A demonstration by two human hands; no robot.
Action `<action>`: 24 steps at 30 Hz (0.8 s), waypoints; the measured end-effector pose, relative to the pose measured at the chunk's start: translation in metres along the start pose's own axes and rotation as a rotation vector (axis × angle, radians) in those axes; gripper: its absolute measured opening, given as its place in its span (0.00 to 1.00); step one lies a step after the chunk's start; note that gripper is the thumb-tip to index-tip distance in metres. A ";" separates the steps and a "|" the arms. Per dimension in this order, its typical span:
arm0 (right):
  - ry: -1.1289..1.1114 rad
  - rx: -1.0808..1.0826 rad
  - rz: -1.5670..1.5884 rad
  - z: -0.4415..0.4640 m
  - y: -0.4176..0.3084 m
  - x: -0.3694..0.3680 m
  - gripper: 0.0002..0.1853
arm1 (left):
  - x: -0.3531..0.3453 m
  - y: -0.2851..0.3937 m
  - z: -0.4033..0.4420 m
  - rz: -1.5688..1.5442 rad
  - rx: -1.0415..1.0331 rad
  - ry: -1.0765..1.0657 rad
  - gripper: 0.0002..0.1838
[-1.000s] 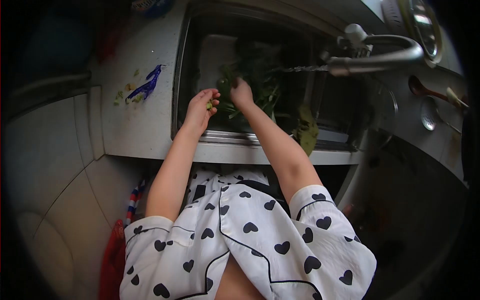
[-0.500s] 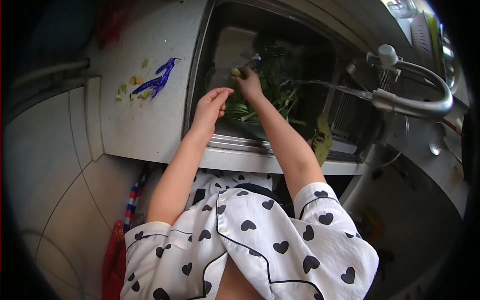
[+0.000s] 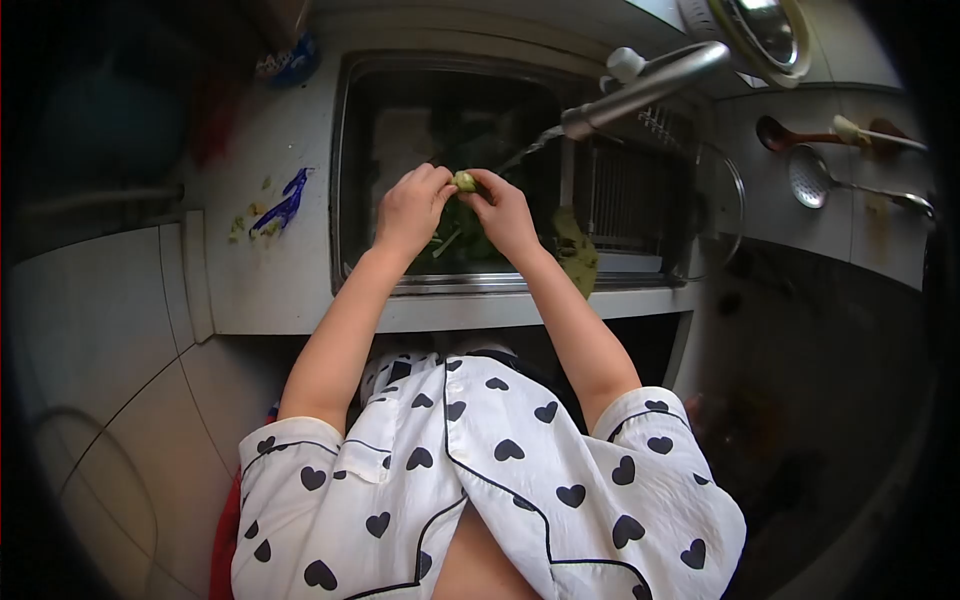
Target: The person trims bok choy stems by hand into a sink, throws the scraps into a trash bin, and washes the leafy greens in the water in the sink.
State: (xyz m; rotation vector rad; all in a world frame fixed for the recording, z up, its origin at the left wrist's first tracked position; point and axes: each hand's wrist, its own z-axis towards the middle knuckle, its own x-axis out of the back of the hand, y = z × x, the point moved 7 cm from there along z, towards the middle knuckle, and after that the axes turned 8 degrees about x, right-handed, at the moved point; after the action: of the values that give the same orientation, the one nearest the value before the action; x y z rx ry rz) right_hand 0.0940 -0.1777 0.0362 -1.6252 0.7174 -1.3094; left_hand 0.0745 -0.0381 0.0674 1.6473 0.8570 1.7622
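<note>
A small round pale-green vegetable piece (image 3: 464, 181) is pinched between both hands above the sink (image 3: 347, 200). My left hand (image 3: 412, 208) touches its left side with closed fingertips. On its other side, the thumb and fingers of my right hand (image 3: 500, 212) grip it. Dark leafy greens (image 3: 450, 130) and some green stalks (image 3: 447, 243) lie in the sink below, partly hidden by the hands. Water runs from the faucet (image 3: 645, 90) into the basin, just behind my right hand.
A blue wrapper (image 3: 284, 205) and vegetable scraps (image 3: 238, 226) lie on the left counter (image 3: 270, 290). A green-brown cloth (image 3: 574, 250) hangs over the sink divider, beside a rack (image 3: 625, 205). A slotted spoon (image 3: 808, 178) hangs at the right.
The hands have come together around the vegetable piece, which was in my right hand half a second ago. The camera view has shifted, and the faucet appears farther left.
</note>
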 end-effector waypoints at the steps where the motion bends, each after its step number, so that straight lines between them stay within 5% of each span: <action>1: 0.003 -0.002 -0.057 -0.003 -0.002 0.007 0.15 | -0.003 0.006 0.001 0.010 -0.019 -0.021 0.06; 5: 0.042 -0.015 -0.306 -0.016 -0.007 0.029 0.13 | -0.022 0.018 -0.002 0.011 -0.017 -0.119 0.07; 9: 0.085 -0.035 -0.224 -0.023 0.008 0.038 0.13 | -0.035 0.025 -0.003 -0.120 0.085 -0.175 0.08; 18: 0.143 0.060 -0.125 -0.027 0.005 0.080 0.12 | -0.073 0.030 0.001 -0.605 0.269 -0.398 0.11; 21: 0.226 -0.059 -0.106 -0.033 0.028 0.102 0.12 | -0.081 0.033 0.002 -0.990 0.376 -0.520 0.11; 24: 0.095 -0.231 0.254 -0.037 0.020 0.107 0.13 | -0.073 0.041 0.009 -0.689 0.247 -0.359 0.12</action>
State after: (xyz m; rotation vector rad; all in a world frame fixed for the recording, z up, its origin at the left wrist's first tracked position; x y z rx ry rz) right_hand 0.0895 -0.2884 0.0663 -1.5956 1.1295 -1.1575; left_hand 0.0893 -0.1202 0.0536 1.4930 1.3011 0.8914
